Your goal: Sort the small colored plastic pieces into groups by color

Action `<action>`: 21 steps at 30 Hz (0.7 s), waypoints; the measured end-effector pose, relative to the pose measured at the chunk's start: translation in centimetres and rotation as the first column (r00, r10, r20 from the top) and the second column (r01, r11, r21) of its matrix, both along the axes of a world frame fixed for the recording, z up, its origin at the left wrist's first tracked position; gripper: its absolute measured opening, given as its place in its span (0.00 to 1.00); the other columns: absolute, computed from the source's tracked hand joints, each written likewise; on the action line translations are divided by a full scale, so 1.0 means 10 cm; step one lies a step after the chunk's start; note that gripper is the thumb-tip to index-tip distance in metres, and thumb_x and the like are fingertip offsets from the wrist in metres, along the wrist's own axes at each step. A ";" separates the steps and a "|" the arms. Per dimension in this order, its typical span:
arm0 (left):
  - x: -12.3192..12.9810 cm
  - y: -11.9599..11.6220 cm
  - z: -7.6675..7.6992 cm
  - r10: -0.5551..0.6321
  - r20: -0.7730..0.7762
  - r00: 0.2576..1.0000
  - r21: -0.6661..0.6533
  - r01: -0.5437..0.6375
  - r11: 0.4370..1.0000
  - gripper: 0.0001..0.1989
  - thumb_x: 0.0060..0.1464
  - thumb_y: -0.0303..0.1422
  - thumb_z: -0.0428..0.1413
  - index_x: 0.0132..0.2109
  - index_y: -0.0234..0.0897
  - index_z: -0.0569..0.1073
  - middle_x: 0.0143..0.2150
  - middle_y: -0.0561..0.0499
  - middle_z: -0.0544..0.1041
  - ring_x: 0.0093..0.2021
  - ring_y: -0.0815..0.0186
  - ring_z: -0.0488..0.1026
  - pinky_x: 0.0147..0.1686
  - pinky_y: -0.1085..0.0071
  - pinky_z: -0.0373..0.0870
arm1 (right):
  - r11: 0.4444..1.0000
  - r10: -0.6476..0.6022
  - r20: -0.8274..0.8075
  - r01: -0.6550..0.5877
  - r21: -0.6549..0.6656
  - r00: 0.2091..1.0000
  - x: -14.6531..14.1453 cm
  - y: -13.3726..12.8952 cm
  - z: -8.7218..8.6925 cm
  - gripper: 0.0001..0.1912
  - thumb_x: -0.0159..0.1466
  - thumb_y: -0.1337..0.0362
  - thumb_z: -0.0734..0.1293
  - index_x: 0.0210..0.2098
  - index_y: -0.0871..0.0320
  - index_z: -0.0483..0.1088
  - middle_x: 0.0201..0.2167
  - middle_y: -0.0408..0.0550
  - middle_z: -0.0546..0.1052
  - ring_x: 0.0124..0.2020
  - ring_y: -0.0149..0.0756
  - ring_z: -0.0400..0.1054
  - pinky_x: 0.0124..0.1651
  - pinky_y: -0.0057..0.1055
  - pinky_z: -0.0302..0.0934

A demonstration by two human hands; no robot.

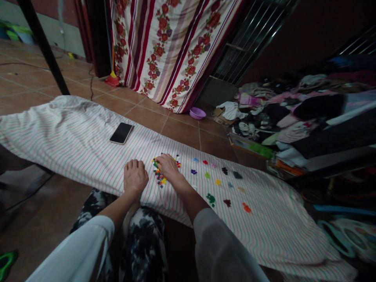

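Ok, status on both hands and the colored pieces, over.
Right hand over mixed pile, grip hidden. Left hand resting on striped cloth. Separate color clusters lie rightward. Phone apart from both hands.

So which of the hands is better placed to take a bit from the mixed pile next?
Probably the right hand: it's at the mixed pile, and nearer the small single-colour groups. The left hand seems to rest on the striped cloth, beside the pile.
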State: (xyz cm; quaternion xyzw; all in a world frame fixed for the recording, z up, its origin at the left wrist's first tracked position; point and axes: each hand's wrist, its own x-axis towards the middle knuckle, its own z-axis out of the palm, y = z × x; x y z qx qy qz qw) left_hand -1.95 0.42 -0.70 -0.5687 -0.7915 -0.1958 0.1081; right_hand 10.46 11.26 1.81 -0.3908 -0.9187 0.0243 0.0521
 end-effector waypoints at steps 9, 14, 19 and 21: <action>-0.01 0.00 -0.01 0.004 -0.014 1.000 0.001 -0.004 1.000 0.08 0.55 0.30 0.48 0.38 0.34 0.70 0.39 0.41 0.71 0.44 0.53 0.65 0.47 0.58 0.59 | 1.000 0.019 0.010 -0.019 -0.015 1.000 -0.01 0.05 -0.01 0.06 0.65 0.67 0.65 0.39 0.56 0.74 0.39 0.50 0.73 0.45 0.38 0.63 0.50 0.32 0.54; -0.01 0.00 -0.03 0.006 -0.030 1.000 -0.001 -0.006 1.000 0.09 0.55 0.31 0.47 0.39 0.35 0.71 0.39 0.41 0.71 0.44 0.52 0.65 0.47 0.58 0.58 | 0.999 0.040 -0.066 -0.041 -0.013 0.997 0.04 0.03 0.01 0.04 0.63 0.69 0.66 0.37 0.56 0.73 0.38 0.49 0.73 0.43 0.38 0.63 0.50 0.32 0.54; -0.01 0.00 -0.02 0.004 -0.017 1.000 -0.006 -0.004 1.000 0.09 0.55 0.30 0.47 0.39 0.35 0.71 0.39 0.41 0.71 0.45 0.53 0.65 0.47 0.58 0.58 | 0.999 0.035 -0.203 -0.039 -0.020 0.979 0.10 -0.01 0.03 0.04 0.63 0.70 0.64 0.35 0.57 0.71 0.37 0.48 0.74 0.42 0.37 0.64 0.49 0.31 0.55; -0.01 0.00 -0.01 0.001 -0.009 1.000 -0.010 -0.001 1.000 0.09 0.55 0.30 0.47 0.39 0.35 0.71 0.39 0.41 0.71 0.45 0.53 0.65 0.47 0.58 0.58 | 0.999 0.026 -0.251 -0.033 -0.024 0.968 0.13 -0.02 0.02 0.05 0.62 0.71 0.63 0.34 0.57 0.70 0.36 0.48 0.74 0.41 0.36 0.64 0.48 0.31 0.55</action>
